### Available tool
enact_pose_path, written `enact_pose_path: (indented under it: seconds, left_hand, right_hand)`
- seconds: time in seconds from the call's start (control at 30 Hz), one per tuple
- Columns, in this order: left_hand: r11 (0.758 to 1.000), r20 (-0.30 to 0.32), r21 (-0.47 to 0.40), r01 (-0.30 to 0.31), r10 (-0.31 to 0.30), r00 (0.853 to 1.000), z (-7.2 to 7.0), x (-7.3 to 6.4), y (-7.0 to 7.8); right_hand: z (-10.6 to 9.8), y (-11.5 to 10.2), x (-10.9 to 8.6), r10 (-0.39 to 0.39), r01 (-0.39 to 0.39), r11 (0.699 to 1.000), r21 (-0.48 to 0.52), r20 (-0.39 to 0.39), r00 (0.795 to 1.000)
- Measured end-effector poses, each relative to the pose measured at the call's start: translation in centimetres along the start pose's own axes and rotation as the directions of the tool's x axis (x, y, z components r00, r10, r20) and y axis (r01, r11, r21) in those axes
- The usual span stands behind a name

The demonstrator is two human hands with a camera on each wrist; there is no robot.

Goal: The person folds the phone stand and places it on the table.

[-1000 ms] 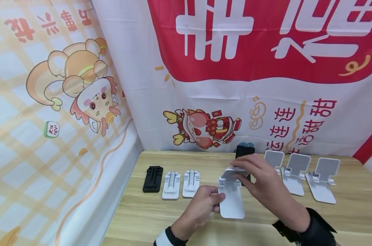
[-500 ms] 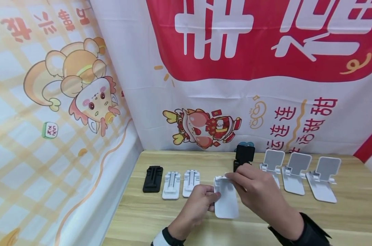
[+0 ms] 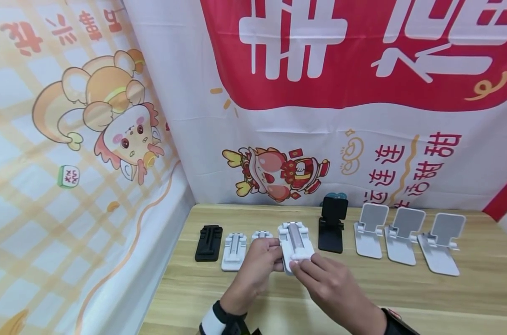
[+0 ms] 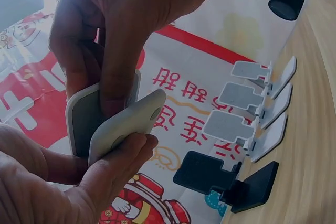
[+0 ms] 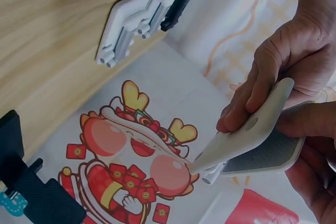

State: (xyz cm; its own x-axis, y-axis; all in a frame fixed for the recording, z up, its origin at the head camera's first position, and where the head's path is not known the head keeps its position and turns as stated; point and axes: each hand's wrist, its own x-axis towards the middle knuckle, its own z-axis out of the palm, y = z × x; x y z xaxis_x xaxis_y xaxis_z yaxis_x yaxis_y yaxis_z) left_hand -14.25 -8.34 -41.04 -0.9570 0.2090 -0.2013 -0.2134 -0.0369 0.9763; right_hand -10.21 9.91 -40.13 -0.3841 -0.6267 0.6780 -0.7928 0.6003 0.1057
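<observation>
A white folding phone stand [image 3: 294, 239] is held up off the table between both hands. My left hand [image 3: 257, 260] grips its left edge, thumb on one side and fingers on the other. With thumb and fingers, my right hand [image 3: 329, 286] pinches the near end. In the left wrist view the stand's two plates [image 4: 128, 124] lean close together with a narrow gap between them. A grey pad [image 5: 268, 153] lines the inner face of one plate in the right wrist view. The right fingertips are partly hidden behind the plates.
Left on the wooden table [image 3: 186, 298] lie a folded black stand [image 3: 209, 243] and two folded white stands, one [image 3: 234, 253] beside another [image 3: 262, 235] partly covered by my left hand. On the right stand an unfolded black stand [image 3: 332, 225] and three unfolded white ones [image 3: 400, 237]. A printed cloth hangs behind.
The held stand's raised upper plate has folded over toward its base, and the stand has turned to show its ribbed back. Both hands shifted slightly left; the right hand moved to the near end.
</observation>
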Motion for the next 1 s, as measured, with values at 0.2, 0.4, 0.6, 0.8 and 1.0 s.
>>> enact_pose_path:
  seconds: [0.2,0.4,0.6,0.8,1.0]
  left_hand:
    - [1.0,0.025,-0.008,0.007,-0.007,1.0,-0.5,-0.4,-0.1]
    - [0.999,0.079,-0.033,0.021,-0.018,0.997,-0.6,-0.8,0.3]
    - [0.999,0.116,-0.013,0.033,-0.032,0.993,-0.2,-1.2,0.8]
    - [0.999,0.147,-0.044,0.028,-0.021,0.989,0.1,-1.3,0.9]
    - [0.976,0.2,-0.198,0.092,-0.051,0.978,-0.3,-1.5,1.1]
  right_hand:
    - [0.0,0.0,-0.3,0.181,-0.172,0.966,0.193,-0.028,0.983]
    - [-0.8,1.7,0.4,0.655,-0.654,0.559,0.51,0.212,0.726]
    - [-1.4,3.7,1.2,0.591,-0.86,-0.107,0.499,0.728,0.349]
    - [-1.3,4.2,1.0,0.519,-0.846,-0.242,0.476,0.8,0.302]
    - [-1.2,4.3,1.0,0.526,-0.848,-0.225,0.48,0.792,0.309]
